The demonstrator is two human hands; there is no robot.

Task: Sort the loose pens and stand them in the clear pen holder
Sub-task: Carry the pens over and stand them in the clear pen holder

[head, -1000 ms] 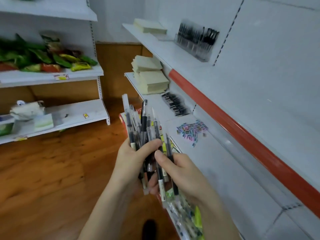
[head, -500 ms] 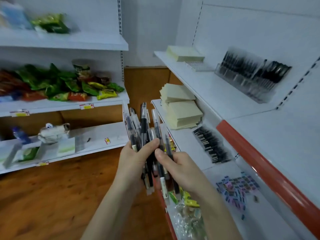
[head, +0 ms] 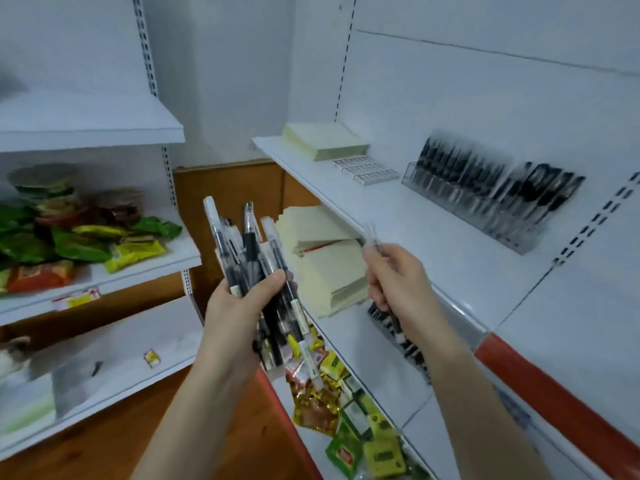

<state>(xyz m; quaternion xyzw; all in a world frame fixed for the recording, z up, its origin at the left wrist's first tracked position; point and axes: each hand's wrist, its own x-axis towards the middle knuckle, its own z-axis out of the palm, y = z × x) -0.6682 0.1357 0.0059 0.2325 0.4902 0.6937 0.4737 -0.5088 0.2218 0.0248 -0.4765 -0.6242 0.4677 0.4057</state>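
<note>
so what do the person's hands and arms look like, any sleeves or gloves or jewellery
Both arms are bare for as far as the view shows them, with no sleeve edge in sight. The left hand and the right hand wear no gloves, and no ring, watch or bracelet shows on the fingers or wrists. The nails look short and unpainted, though motion blur softens the right hand.

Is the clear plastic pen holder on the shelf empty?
No, the clear plastic pen holder already has many black pens standing in it.

Your pens (head: pixel 256 271): clear barrels, black ink and grips. Holder (head: pixel 491 209) clear. Shelves (head: pixel 450 244) white, edge strip (head: pixel 554 403) red. Notepads (head: pixel 325 140) pale yellow. Floor (head: pixel 104 445) brown wood.
</note>
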